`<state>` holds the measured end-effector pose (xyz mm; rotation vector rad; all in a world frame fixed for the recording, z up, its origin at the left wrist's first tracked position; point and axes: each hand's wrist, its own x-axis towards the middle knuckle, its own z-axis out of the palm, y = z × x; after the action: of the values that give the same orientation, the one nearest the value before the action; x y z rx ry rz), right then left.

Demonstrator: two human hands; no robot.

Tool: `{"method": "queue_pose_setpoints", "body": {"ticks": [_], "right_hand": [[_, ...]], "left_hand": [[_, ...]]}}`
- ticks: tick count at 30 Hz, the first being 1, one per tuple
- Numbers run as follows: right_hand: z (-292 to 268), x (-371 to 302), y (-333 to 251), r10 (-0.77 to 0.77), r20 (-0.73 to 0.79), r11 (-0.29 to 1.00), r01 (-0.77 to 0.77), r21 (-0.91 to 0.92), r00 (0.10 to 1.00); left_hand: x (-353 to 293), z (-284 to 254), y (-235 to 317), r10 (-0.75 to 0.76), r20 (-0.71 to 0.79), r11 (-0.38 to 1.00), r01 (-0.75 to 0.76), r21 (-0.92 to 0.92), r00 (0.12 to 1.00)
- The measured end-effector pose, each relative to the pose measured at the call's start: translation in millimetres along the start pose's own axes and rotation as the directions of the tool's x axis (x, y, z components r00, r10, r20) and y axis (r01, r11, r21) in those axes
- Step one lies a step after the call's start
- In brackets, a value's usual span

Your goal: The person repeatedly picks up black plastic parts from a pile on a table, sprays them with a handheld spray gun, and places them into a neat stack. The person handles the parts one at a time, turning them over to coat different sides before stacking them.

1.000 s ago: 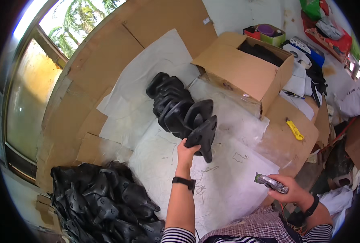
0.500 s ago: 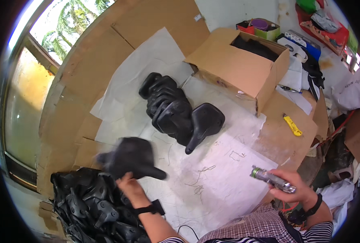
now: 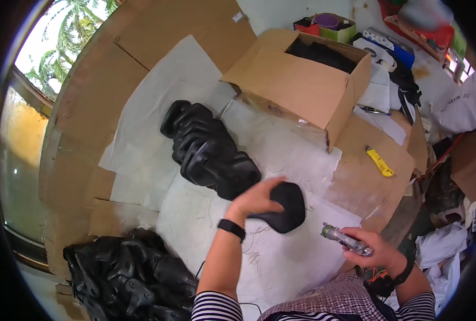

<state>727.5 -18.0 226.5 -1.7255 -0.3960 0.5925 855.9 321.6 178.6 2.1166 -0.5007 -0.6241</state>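
My left hand [image 3: 255,200] is at the near end of a row of black moulded parts [image 3: 208,152]. Its thumb and fingers are spread around the edge of one black moulded part [image 3: 291,209], which has a broad rounded head; its narrower end runs under my palm. My right hand [image 3: 367,248] is wrapped around a silver cylinder [image 3: 349,241] with a green ring, much like a flashlight. It points left, above the white sheet [image 3: 302,262]. A heap of similar black parts [image 3: 136,278] is at the lower left.
An open cardboard box [image 3: 296,75] with dark contents stands at the back. A yellow utility knife [image 3: 379,161] lies on cardboard to the right. Thin strings [image 3: 253,257] are scattered on the sheet. Bags and clutter [image 3: 441,246] crowd the far right.
My left hand has moved right and up from near the heap to the end of the row, with a black part at it. The view has shifted slightly. My right hand still holds the cylinder.
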Motion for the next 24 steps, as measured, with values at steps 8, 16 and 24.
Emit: {"method": "queue_pose_setpoints", "body": {"ticks": [8, 16, 24], "right_hand": [[-6, -4, 17, 0.021, -0.015, 1.000, -0.021, -0.023, 1.000], [0, -16, -23, -0.125, 0.105, 0.985, 0.136, -0.101, 0.987], [-14, -49, -30, -0.078, 0.167, 0.966, 0.115, -0.230, 0.983]], "left_hand": [[-49, 150, -58, -0.073, -0.289, 0.801, 0.228, 0.554, 0.955], [-83, 125, -72, 0.254, -0.840, 0.934, 0.105, 0.342, 0.479], [-158, 50, -47, -0.596, -0.756, 0.512, -0.596, -0.618, 0.271]]}}
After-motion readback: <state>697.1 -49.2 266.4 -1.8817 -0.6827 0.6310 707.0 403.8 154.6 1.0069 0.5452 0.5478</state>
